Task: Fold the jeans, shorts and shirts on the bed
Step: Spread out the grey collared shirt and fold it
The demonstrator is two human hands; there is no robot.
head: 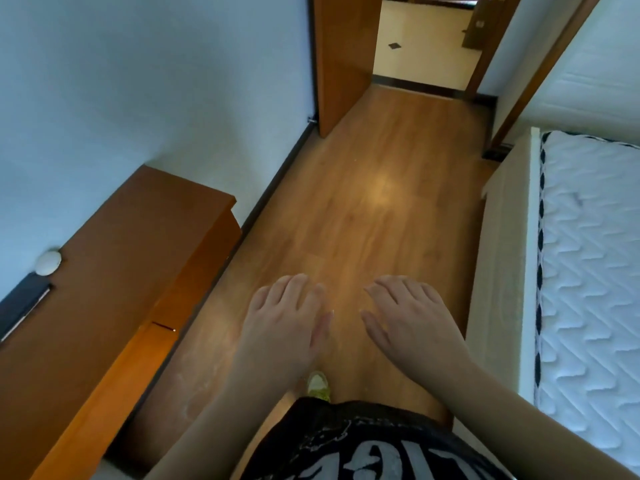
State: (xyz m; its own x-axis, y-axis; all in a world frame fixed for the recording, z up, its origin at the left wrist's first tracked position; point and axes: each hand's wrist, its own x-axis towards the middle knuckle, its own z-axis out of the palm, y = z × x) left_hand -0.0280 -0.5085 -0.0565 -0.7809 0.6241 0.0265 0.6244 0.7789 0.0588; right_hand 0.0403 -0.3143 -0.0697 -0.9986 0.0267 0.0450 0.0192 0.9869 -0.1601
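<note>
My left hand point(285, 320) and my right hand point(410, 318) hover side by side in front of me, palms down over the wooden floor, fingers relaxed and holding nothing. The bed point(588, 265) with a bare white quilted mattress runs along the right edge of the view. No jeans, shorts or shirts show on the visible part of the mattress. I wear a black shirt with white print point(367, 448).
A wooden dresser point(114, 289) stands against the left wall with a white round object point(48, 262) and a dark flat item point(20, 306) on it. An open wooden door point(341, 60) and a doorway to a tiled hall point(426, 43) lie ahead. My shoe point(318, 386) shows below my hands.
</note>
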